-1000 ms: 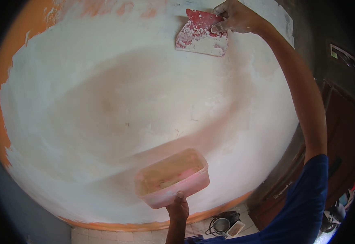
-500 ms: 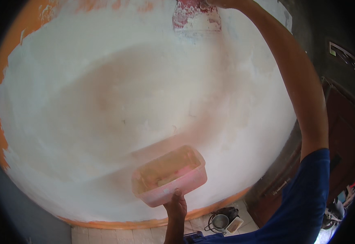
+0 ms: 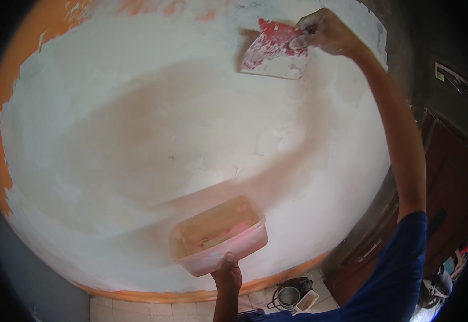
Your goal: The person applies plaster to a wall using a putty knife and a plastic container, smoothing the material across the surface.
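Right hand [image 3: 328, 35]: fingers clamped on red scraper [image 3: 277, 49], which extends from them toward eight o'clock, before the white wall [image 3: 201, 118]. Left hand [image 3: 227, 276]: thumb pressed on pink tub [image 3: 249, 242], other fingers hidden; tub sits above, toward eleven to twelve o'clock.

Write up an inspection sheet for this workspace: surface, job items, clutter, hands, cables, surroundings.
Surface: wall mostly whitish and uneven, orange showing at the left, top and bottom.
Job items: red scraper, smeared white; pinkish tub with some material inside.
Clutter: metal pot and small rectangular container on the tiled floor.
Hands: right hand grips the scraper; left hand holds the tub.
Cables: nothing seen.
Surroundings: brown door-like panel, right; grey-blue side wall, lower left.
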### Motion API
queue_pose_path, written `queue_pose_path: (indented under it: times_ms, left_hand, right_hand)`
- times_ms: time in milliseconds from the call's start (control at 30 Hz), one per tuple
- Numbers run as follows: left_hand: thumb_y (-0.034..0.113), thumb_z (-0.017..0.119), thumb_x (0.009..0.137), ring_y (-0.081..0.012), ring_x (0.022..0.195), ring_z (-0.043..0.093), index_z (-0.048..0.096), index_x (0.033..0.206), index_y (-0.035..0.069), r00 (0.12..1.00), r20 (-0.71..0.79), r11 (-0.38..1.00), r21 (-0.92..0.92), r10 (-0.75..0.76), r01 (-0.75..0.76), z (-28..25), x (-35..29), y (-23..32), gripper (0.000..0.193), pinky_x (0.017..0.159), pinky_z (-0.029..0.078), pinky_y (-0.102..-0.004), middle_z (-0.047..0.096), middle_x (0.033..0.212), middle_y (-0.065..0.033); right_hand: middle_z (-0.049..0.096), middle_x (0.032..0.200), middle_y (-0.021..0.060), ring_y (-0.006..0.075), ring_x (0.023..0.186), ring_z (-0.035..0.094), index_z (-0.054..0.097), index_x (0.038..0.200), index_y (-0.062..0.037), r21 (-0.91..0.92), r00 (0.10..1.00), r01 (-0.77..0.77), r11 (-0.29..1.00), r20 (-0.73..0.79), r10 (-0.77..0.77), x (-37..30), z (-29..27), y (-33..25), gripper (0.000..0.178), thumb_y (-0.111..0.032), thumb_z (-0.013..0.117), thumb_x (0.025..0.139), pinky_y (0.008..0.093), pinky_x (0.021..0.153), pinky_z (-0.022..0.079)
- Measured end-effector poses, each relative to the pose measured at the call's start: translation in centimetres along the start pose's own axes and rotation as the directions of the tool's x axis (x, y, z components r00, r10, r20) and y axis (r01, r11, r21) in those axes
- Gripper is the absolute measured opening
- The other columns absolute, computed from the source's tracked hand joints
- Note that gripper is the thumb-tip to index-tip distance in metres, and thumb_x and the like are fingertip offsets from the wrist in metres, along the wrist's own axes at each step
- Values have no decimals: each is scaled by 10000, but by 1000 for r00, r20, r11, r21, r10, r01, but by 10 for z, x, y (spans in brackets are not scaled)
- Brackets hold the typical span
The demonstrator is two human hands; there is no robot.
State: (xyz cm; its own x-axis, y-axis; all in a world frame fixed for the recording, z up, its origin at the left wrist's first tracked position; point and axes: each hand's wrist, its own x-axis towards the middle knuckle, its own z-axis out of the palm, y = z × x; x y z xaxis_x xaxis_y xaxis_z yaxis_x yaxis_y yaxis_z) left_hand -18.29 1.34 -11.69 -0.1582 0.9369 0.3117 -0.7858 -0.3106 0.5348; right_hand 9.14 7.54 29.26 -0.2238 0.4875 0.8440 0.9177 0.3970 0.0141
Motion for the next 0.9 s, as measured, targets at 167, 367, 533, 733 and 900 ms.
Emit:
queue_pose_path:
  times_ms: [167,367,533,733,900]
  left_hand:
    - [0,544,754,-249,1088,452,316,1195,88,999,-31,1000,-5,-23,23,14,-4,7,504,950,396,-403,444,1117,-93]
    - [1,558,751,-237,1078,459,315,1201,94,999,-21,999,-20,-43,42,23,-7,15,520,944,403,-395,446,1115,-90]
    - [-12,539,755,-220,1050,474,324,1184,87,998,-70,1000,-18,-6,4,25,-8,13,490,919,423,-376,458,1088,-83]
    - [-51,491,757,-198,1033,488,335,1166,80,998,26,995,-83,-60,62,12,-2,3,457,914,435,-364,462,1081,-80]
    - [-62,498,750,-183,1000,503,350,1152,87,994,-43,995,-32,-100,99,15,-6,7,454,920,432,-358,483,1031,-67]
  right_hand:
    - [521,581,70,130,525,467,628,815,13,-198,969,-7,980,-245,-42,21,8,-9,297,-182,745,624,275,518,392]
    - [571,561,-5,78,490,450,644,678,-6,201,861,34,979,-503,73,51,-45,10,174,-148,738,640,259,440,350]
    - [560,587,3,78,525,474,637,738,10,305,991,-92,948,-69,118,30,-44,26,180,-108,717,627,251,498,389]
    - [491,548,14,117,510,423,605,705,18,-169,995,22,985,-90,-38,14,4,-16,156,-116,669,659,279,518,377]
    - [619,598,61,94,506,506,669,758,-14,105,899,-21,994,-432,65,49,-5,30,243,-181,741,597,264,487,408]
